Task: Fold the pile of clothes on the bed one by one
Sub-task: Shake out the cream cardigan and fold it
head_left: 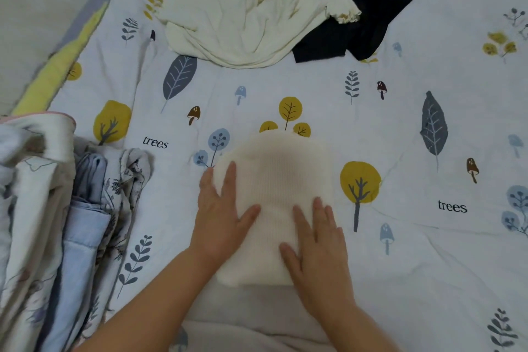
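Note:
A cream ribbed knit garment [278, 171] lies folded into a compact rectangle on the bed in front of me. My left hand [221, 214] rests flat on its left side with fingers spread. On its lower right part, my right hand [317, 240] presses flat, fingers apart. Neither hand grips the cloth. Farther back lies the unfolded pile: a crumpled cream top [245, 8] with a frilled sleeve, overlapping a black garment [360, 17] to its right.
The bed sheet [428, 71] is white with printed trees, leaves and mushrooms. A bunched quilt and blue fabric [71, 223] are heaped at the left edge. A yellow-edged strip and the floor [34, 14] show at the far left.

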Demonstrator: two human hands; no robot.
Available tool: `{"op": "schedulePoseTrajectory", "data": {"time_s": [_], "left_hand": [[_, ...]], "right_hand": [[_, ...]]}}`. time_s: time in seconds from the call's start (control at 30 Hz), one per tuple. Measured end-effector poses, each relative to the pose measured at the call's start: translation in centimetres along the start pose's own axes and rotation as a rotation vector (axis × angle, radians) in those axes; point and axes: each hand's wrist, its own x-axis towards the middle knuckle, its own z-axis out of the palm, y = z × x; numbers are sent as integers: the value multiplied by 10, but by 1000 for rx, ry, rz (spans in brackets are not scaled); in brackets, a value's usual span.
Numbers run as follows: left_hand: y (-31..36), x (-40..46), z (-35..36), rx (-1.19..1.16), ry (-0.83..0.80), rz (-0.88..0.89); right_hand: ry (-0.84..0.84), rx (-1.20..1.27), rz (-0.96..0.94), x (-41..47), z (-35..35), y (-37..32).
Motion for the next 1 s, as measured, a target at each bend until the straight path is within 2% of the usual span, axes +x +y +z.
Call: {"op": "schedulePoseTrajectory", "data": {"time_s": [0.1, 0.17, 0.23, 0.33, 0.6, 0.87, 1.0], "left_hand": [[3, -5, -8, -180, -41, -186], [3, -7, -10, -228, -129, -200], [2, -6, -12, -263, -166, -198], [1, -5, -18, -364, -168, -196], [18, -31, -68, -529, -232, -105], [63, -87, -176, -505, -61, 24], [70, -115, -239, -522, 24, 62]], "right_hand": [[80, 384, 243, 12, -13, 12], [12, 511, 353, 23, -20, 16], [-109, 542, 372, 30, -22, 14], [-120, 632, 377, 33, -25, 13], [24, 742, 295, -3, -66, -16], [122, 738, 122, -50, -154, -94], [111, 767, 36, -65, -188, -146]]}}
